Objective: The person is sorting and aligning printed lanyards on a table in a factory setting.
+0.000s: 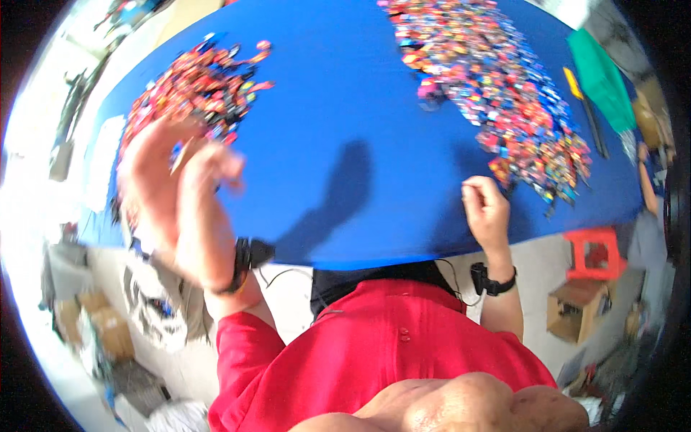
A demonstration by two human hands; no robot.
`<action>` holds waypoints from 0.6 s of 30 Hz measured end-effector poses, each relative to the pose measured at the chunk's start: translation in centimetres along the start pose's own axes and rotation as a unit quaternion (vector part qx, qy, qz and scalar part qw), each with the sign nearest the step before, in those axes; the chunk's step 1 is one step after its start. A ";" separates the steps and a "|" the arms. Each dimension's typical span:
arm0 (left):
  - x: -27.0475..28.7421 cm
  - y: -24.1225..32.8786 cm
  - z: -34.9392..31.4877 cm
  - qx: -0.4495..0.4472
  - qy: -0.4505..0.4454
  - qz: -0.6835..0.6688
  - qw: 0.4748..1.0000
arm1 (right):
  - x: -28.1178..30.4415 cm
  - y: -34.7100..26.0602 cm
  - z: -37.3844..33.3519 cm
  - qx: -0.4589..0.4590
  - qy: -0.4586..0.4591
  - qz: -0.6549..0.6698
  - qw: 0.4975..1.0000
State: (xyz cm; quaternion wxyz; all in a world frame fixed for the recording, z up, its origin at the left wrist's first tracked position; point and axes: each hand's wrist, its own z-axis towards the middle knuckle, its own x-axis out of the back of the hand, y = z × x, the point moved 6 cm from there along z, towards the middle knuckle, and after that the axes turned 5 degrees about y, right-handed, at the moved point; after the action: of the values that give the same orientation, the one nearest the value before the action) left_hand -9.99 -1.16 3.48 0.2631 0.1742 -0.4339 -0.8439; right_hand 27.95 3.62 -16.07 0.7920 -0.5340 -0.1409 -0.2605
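My left hand (191,187), a black band (248,263) at its wrist, is raised over the near side of a smaller heap of small red, orange and dark pieces (201,79). Motion smears its fingers, so whether they hold anything does not show. On the right, my right hand (487,212) has its fingers curled together above the table's near edge. It is beside the lower end of a long strip of small multicoloured pieces (504,93). What its fingers hold, if anything, is hidden. The kind of pieces is too blurred to make out.
Both heaps lie on a blue-covered table (317,86). At its right side are a green cloth or bag (601,75) and a yellow-and-black tool (586,108). A red stool (596,253) and a cardboard box (576,309) stand on the floor, right. Another person's arm (648,180) shows far right.
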 end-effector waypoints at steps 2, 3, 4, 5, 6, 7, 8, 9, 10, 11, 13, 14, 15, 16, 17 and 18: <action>0.9 -4.1 1.1 0.042 -0.049 0.033 0.997 | 0.3 -0.1 -0.1 -0.003 -0.009 0.003 1.000; 2.5 -6.6 1.7 0.057 -0.076 0.059 0.994 | 0.2 -0.2 -0.1 -0.010 -0.021 0.012 1.000; 4.4 -8.9 2.1 0.065 -0.104 0.149 0.981 | 0.1 -0.2 0.0 -0.010 -0.030 0.012 0.999; 6.9 -11.8 2.7 0.087 -0.117 0.221 0.964 | 0.0 -0.2 0.2 -0.008 -0.037 0.012 0.999; 8.2 -13.5 3.0 0.081 -0.136 0.265 0.951 | -0.2 0.3 0.1 -0.019 -0.041 0.009 0.999; 10.1 -15.8 3.4 0.140 -0.158 0.297 0.931 | -0.3 0.2 0.2 -0.019 -0.043 0.005 0.999; 10.8 -17.0 3.8 0.152 -0.169 0.339 0.913 | -0.4 0.0 0.2 -0.021 -0.043 0.000 0.999; 11.3 -18.2 4.5 0.164 -0.181 0.378 0.893 | -0.4 -0.2 0.1 -0.023 -0.043 -0.006 0.999; 11.9 -19.4 5.6 0.093 -0.193 0.417 0.884 | -0.5 -0.4 0.2 -0.017 -0.047 -0.004 0.999; 12.3 -20.7 7.0 0.020 -0.204 0.451 0.869 | -0.5 -0.4 0.2 -0.015 -0.045 -0.007 0.999; 13.8 -24.0 9.6 0.068 -0.186 0.466 0.862 | -0.5 -0.7 0.3 -0.007 -0.044 -0.009 0.999; 14.2 -25.5 10.7 0.039 -0.179 0.503 0.845 | -0.6 -0.6 0.3 -0.011 -0.043 -0.008 0.999; 14.3 -26.3 11.5 0.011 -0.173 0.537 0.826 | -0.6 -0.5 0.2 -0.017 -0.040 -0.008 0.999; 13.8 -27.2 11.9 0.056 -0.167 0.541 0.822 | -0.5 -0.4 0.1 -0.014 -0.039 -0.010 0.999; 13.2 -27.9 12.0 0.102 -0.160 0.546 0.816 | -0.5 -0.1 -0.1 -0.021 -0.038 -0.015 0.999; 12.5 -28.3 12.0 0.118 -0.160 0.546 0.814 | -0.4 0.1 -0.2 -0.028 -0.038 -0.019 0.999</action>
State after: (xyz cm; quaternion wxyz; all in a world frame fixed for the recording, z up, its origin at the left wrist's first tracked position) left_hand -34.52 12.81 -13.90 0.5848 -0.1988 -0.5901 -0.5199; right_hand 27.68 3.61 -16.45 0.7658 -0.5627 -0.1735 -0.2587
